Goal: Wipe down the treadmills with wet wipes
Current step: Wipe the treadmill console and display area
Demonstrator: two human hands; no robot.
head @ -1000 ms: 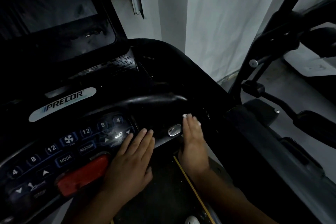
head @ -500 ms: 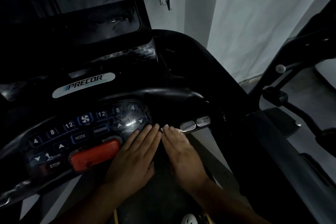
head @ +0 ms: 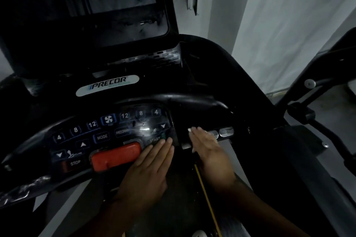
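A black Precor treadmill console (head: 107, 84) fills the dim view, with a button panel (head: 107, 132) and a red stop bar (head: 115, 157). My left hand (head: 148, 169) lies flat, fingers together, on the panel's lower right edge beside the START button. My right hand (head: 207, 148) presses flat on the black handlebar just right of the panel, next to the silver grip sensors (head: 225, 132). A bit of white wet wipe (head: 189, 130) shows at its fingertips; the rest is hidden under the palm.
A dark screen (head: 107, 2) stands above the console. A white wall (head: 289, 25) rises at the right. Black frame bars of another machine (head: 312, 86) stand close on the right. The treadmill belt with a yellow line (head: 206, 198) runs below my hands.
My right hand with the wipe slid left to the panel edge, then back right toward the silver sensors. My left hand has stayed on the panel's lower right edge. The view shifted left.
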